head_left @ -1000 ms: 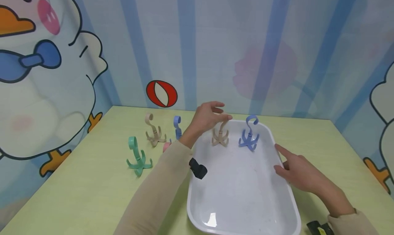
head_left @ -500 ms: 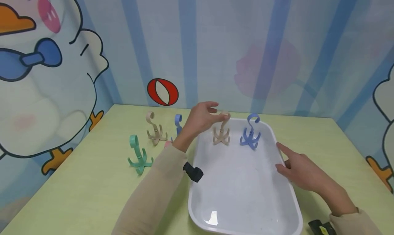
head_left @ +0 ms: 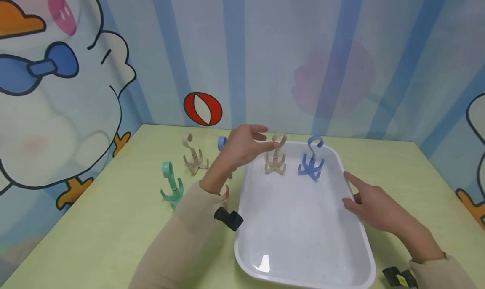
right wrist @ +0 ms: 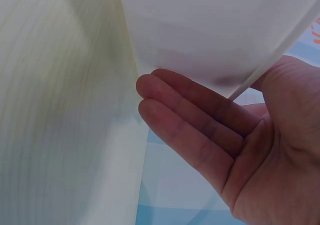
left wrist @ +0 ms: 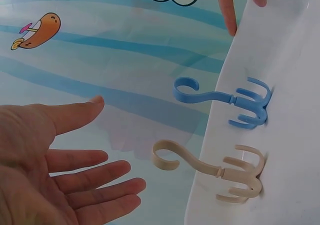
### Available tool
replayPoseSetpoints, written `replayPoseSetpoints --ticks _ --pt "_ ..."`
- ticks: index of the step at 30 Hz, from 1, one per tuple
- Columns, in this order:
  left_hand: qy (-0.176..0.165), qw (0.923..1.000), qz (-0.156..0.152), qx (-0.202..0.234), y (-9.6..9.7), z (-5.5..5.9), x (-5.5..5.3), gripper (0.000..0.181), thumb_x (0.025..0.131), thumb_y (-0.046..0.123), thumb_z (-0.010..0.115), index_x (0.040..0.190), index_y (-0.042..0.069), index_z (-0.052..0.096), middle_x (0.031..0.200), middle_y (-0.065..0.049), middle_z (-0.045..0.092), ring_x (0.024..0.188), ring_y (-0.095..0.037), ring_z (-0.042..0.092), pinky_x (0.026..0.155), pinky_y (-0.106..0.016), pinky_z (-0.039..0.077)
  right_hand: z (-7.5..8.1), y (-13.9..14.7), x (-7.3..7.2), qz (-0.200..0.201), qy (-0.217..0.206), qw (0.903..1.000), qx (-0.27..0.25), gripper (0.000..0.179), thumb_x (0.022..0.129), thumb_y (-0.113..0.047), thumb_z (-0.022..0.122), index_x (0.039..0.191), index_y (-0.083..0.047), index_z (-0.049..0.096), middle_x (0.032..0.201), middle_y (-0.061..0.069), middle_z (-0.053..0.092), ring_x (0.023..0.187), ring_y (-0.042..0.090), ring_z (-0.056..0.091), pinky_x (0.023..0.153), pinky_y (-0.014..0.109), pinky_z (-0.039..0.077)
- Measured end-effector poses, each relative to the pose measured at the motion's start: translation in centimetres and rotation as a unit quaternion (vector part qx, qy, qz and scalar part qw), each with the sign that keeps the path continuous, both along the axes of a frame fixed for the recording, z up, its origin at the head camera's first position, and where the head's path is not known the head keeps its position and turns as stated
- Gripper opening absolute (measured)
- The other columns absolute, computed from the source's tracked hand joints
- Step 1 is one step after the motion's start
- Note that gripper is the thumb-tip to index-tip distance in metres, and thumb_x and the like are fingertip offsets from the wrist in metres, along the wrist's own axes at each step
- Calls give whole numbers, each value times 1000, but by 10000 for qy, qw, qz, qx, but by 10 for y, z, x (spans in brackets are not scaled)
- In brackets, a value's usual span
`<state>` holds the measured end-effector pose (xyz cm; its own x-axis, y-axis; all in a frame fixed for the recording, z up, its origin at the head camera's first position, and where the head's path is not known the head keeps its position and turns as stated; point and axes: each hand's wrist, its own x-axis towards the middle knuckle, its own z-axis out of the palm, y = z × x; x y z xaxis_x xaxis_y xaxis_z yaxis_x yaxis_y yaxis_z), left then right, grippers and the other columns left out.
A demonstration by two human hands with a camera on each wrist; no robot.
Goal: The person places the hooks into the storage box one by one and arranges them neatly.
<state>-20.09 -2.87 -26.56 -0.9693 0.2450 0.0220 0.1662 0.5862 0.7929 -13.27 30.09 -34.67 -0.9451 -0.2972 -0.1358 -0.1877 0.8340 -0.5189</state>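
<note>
- The left grip (head_left: pixel 244 145) is held loose, fingers extended and clasping nothing; the inner beige hook (head_left: pixel 275 165) lies just to its right, thumb tip beside the curled top; the left wrist view shows a gap between them
- That hook's long axis stands roughly upright, curl at about the thumb's height, prongs below the grip on the tray's floor; of the two hands, the left is clearly nearer
- The right grip (head_left: pixel 374 205) pinches the right rim of the white tray (head_left: pixel 299 238), thumb on the inner side; the right wrist view shows the other fingers along the outer wall
- The inner blue hook (head_left: pixel 311 169) stands farther right of the left grip, past the beige one and short of the right grip; its curl also points up
- Left of the left grip, on the tabletop (head_left: pixel 94 226), stand the outer beige hook (head_left: pixel 195 159) and, lower, the green hook (head_left: pixel 175 191), the sleeve (head_left: pixel 172 242) covering part of it; the outer blue hook (head_left: pixel 221 143) and a reddish piece (head_left: pixel 225 195) are mostly hidden behind the forearm
- The gap between left grip and inner beige hook looks unobstructed; leftward, the forearm itself lies across the line to the hooks outside
</note>
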Motion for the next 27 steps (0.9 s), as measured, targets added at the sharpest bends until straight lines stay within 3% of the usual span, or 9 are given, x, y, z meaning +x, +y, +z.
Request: replayPoseSetpoints --ticks 10,20,27 --pt "238 9993 64 -286 -14 2 14 61 97 38 77 152 16 58 140 -8 71 130 -26 67 99 -44 61 0 -2 -1 -58 -68 10000 -24 81 105 -13 61 163 13 11 116 33 74 94 30 78 65 33 57" --pt "328 9984 210 -398 -35 -4 21 62 97 35 77 152 13 58 141 -10 70 129 -26 68 101 -45 60 1 0 -1 -21 -37 10000 22 80 105 -13 61 163 13 12 117 33 73 97 34 78 70 37 61" --pt "291 9976 368 -511 -44 -9 29 62 97 36 77 152 14 59 142 -11 70 126 -28 71 100 -46 61 1 0 -1 -51 -42 10000 58 81 105 -13 62 163 14 12 114 31 74 94 30 77 68 34 59"
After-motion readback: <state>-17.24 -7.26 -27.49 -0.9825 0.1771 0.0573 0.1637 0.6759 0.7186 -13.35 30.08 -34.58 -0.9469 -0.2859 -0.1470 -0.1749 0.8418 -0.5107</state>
